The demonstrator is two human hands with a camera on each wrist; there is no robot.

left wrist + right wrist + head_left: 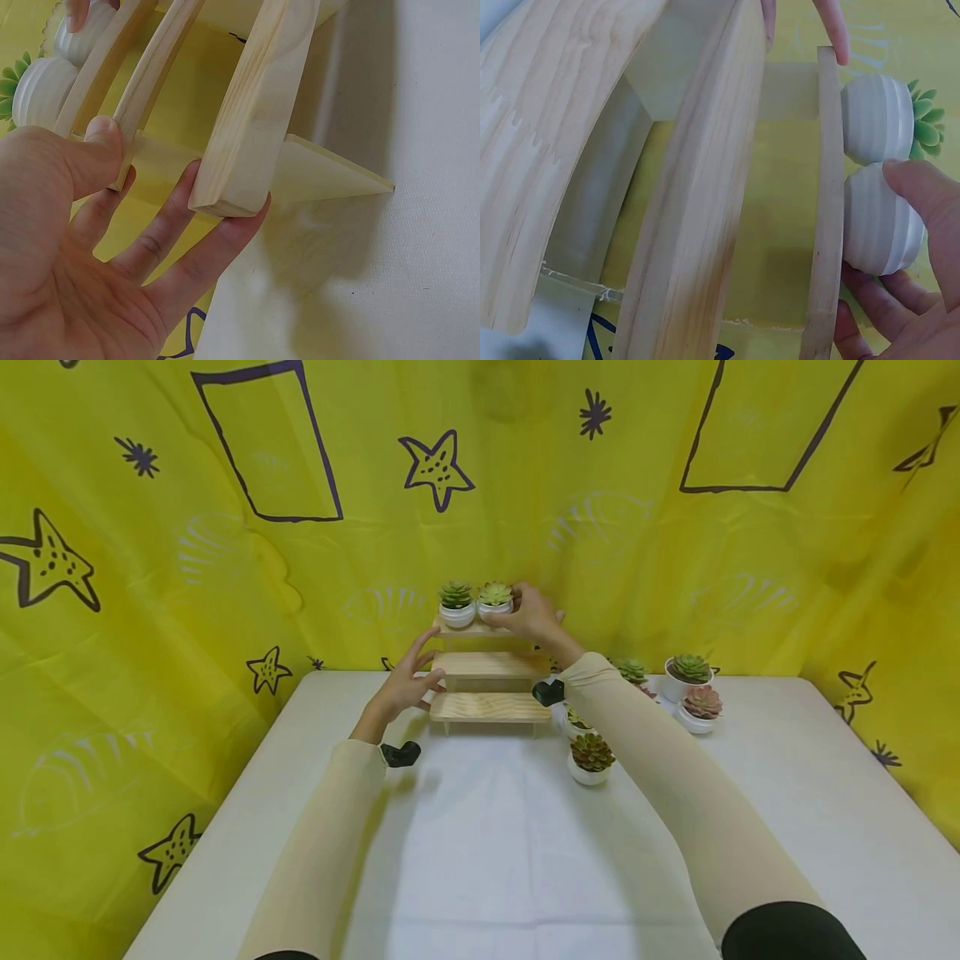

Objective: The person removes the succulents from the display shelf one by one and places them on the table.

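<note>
A three-tiered wooden stand (491, 665) is on the table against the yellow backdrop. On its top tier, a green succulent in a white pot (457, 605) stands beside a paler succulent in a ribbed white pot (494, 597). My right hand (534, 615) holds the paler one's pot (877, 225) between thumb and fingers, its base against the top board. At the stand's left end, my left hand (405, 683) pinches the middle board (146, 82) with the thumb on it, while other fingertips touch the lowest board (247, 120).
Right of the stand are several potted succulents: a dark one (591, 755) in front, a pink one (702, 707) and a green one (688, 675) farther right. My right forearm partly hides others. The yellow cloth (517, 535) hangs close behind the stand.
</note>
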